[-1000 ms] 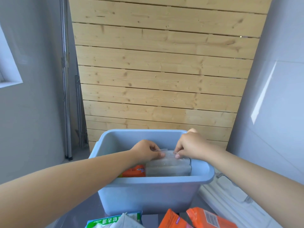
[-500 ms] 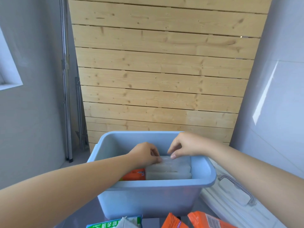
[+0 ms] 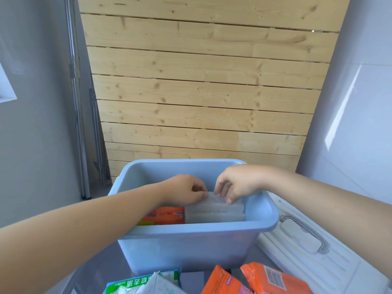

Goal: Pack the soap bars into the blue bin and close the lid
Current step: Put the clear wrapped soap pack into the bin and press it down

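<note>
A grey table (image 3: 101, 270) carries the blue bin (image 3: 191, 249), orange packs (image 3: 273, 279), a green-white pack (image 3: 131, 285) and a white lid (image 3: 307, 257).

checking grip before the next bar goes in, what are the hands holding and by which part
Both the left hand and right hand pinch the top edge of the clear-wrapped soap pack inside the blue bin.
</note>
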### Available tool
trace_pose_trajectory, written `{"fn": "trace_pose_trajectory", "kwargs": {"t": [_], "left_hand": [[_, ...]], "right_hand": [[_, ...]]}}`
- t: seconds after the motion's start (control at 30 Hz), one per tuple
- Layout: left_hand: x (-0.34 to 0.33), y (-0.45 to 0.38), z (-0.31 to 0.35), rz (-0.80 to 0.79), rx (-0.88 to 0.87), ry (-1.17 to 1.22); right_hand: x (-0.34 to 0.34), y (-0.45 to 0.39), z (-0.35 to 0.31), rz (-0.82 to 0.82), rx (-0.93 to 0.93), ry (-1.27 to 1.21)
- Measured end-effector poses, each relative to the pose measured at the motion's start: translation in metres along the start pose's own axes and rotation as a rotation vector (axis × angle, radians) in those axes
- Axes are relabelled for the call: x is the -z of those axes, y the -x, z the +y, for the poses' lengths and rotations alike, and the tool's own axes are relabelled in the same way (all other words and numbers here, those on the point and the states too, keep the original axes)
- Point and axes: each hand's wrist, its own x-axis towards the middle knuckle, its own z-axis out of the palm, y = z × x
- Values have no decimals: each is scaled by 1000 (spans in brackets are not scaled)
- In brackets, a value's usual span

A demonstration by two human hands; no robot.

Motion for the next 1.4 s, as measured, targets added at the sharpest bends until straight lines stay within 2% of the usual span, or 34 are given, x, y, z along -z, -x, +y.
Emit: {"fn": "trace_pose_trajectory", "kwargs": {"t": [0.13,0.2,0.37,0.53,0.7,0.83,0.9,1.17,1.4], "left_hand": [[-3,-3,-4,-216,12,-147],[-5,-7,-3,-268,21,-179],[-11,-9,-7,-166,-27,-137],[-12,-7,-4,-57,-82,-186],[-17,-8,-1,-105,-42,-287],[-18,-7,2,-112,-35,-457],[-18,-7,1,-101,-22,-479],[-13,-7,-1,-49,92,-274],[-16,-6,1,-58,145,-274]], "right_hand": [[-11,-13,0,26,0,191],[-15,-20,1,58,-16,269],[-17,-27,4,12,-42,311],[-19,-23,4,129,-26,308],[-23,-24,-1,89,-48,353],[-28,-27,-6,63,-81,437],[-29,-29,-6,98,-88,411],[-33,-34,-1,201,-131,180],[-32,-28,-3,194,-200,17]]}}
